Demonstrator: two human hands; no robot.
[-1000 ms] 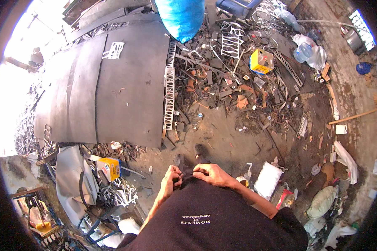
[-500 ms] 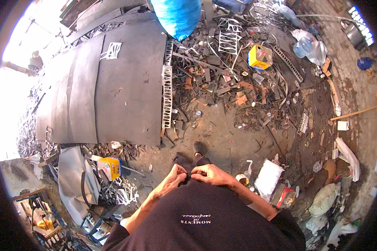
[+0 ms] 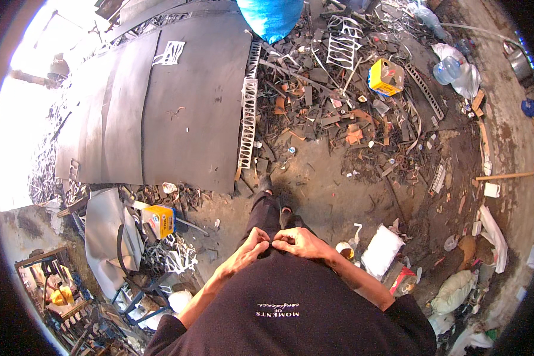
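Observation:
My left hand (image 3: 249,250) and my right hand (image 3: 301,244) meet at my waist, just above the front hem of my black T-shirt (image 3: 279,285). The fingers of both are curled and pinched, with the tips almost touching. Whatever lies between them is too small or hidden to make out. Dark trousers (image 3: 261,213) show beyond the hands, one leg stretched forward onto the dirt floor.
Large dark sheets (image 3: 196,113) lie at the left, with scraps (image 3: 320,113) strewn beside them. A yellow tin (image 3: 385,78) stands among the scraps, and another yellow tin (image 3: 158,222) sits near left. To my right are a white package (image 3: 382,251) and several sacks (image 3: 454,292).
The floor and everything on it have shifted slightly in view. One leg has stepped forward. Both hands stay together at the waist, fingers still pinched.

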